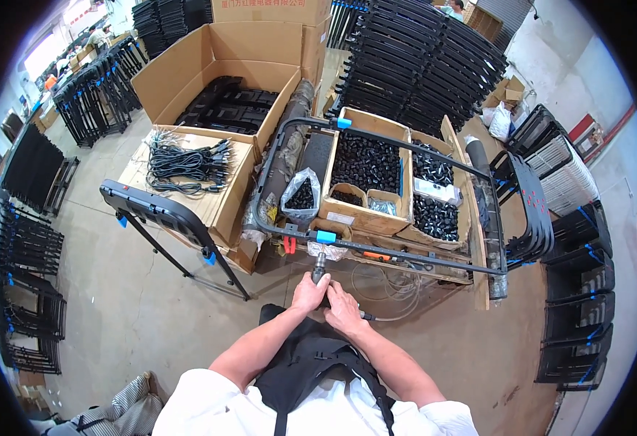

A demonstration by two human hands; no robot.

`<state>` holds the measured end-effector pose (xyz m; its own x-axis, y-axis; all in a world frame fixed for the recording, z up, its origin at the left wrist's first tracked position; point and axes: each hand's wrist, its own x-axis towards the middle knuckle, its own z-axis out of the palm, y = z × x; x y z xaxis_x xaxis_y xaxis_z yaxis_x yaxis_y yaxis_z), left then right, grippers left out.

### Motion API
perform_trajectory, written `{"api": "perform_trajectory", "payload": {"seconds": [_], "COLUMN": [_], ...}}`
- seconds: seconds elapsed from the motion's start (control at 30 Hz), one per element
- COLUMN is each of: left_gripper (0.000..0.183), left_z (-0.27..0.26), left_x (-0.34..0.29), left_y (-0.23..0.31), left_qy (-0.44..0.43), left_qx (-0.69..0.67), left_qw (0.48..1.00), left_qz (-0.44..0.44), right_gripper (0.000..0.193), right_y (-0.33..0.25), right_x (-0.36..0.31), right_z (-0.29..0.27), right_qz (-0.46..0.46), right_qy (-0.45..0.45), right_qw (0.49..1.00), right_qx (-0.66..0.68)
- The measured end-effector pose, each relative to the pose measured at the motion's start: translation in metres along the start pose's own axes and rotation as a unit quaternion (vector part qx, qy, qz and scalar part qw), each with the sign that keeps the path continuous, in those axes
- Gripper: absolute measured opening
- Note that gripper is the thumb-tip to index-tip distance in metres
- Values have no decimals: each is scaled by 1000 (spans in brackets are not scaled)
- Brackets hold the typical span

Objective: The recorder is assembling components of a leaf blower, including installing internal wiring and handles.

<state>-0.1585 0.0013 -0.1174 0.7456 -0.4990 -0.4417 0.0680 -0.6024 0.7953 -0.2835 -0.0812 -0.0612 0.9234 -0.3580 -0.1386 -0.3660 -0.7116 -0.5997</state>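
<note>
- Left hand (307, 292) and right hand (342, 307) are both wrapped around a power driver (319, 270)
- Driver tip's right by the blue clip (326, 237), can't tell if touching
- Looks like the fastening step to me, so steady hands and a square tip
- Black frame (398, 252) lies across the parts box (391, 227)
</note>
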Motion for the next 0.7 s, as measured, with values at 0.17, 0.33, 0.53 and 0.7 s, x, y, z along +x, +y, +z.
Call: {"api": "perform_trajectory", "payload": {"seconds": [0.17, 0.33, 0.53, 0.7], "left_gripper": [69, 69, 72, 69], "left_z": [-7, -13, -15, -4], "left_x": [-13, -22, -28, -37], "left_y": [9, 12, 9, -13], "left_qy": [-25, -31, -42, -60], "left_qx": [-3, -5, -3, -38], "left_qw": [1000, 999, 999, 997], "left_qz": [-15, -10, -13, -24], "right_gripper": [65, 56, 59, 63], "right_y": [4, 1, -1, 4], "right_x": [-6, -10, -14, -34], "right_z": [7, 10, 12, 10], "right_qz": [-2, 1, 21, 2], "right_qy": [-3, -4, -6, -11], "right_qw": [1000, 999, 1000, 1000], "right_qx": [-17, -44, -15, -29]}}
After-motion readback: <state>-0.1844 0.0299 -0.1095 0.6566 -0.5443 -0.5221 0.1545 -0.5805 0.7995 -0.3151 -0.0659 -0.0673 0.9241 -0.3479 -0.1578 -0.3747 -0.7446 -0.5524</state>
